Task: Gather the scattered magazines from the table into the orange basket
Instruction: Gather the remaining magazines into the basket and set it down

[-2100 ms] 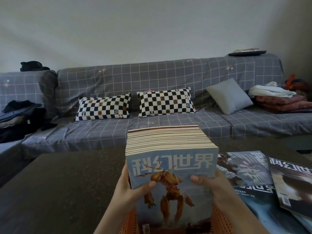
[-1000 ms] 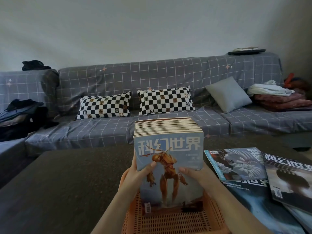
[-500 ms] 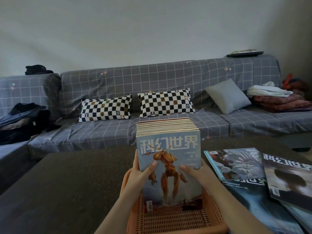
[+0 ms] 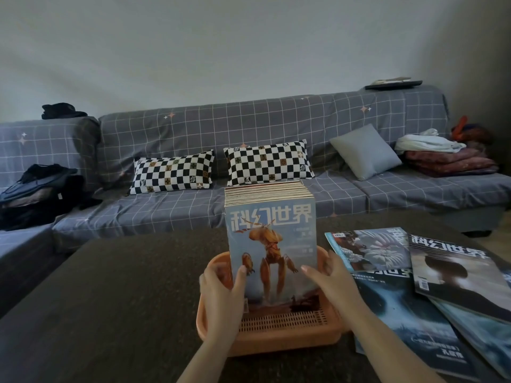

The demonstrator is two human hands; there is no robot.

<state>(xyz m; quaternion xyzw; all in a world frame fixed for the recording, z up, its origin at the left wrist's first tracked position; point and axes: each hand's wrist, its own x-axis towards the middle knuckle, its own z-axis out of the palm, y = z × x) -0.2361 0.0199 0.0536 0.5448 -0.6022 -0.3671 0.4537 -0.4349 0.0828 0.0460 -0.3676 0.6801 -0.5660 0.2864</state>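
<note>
Compared with half a second earlier, the stack of magazines (image 4: 272, 252) sits lower in the orange basket (image 4: 276, 335), its bottom edge now down on the mesh floor, and both hands have slid lower along its sides. The right thumb, which lay across the cover, has lifted clear of it.

Left of the stack, the left hand (image 4: 221, 291) grips its left edge, thumb curled over the front cover and fingers wrapped behind. The stack stands upright at the basket's middle (cover with an orange insect-like figure facing the camera); the number of issues in it cannot be counted. The basket holds only this stack and rests on the dark table (image 4: 110, 299).

Right of the stack, the right hand (image 4: 329, 280) is spread with fingers extended; the fingertips lie at the stack's right edge, whether touching cannot be told.

Further right of the basket, at least four loose magazines (image 4: 414, 299) lie overlapping flat on the table, outside the basket.

Behind the table, the sofa (image 4: 276, 128) carries two checkered pillows (image 4: 221, 168) and one grey cushion (image 4: 365, 150).
</note>
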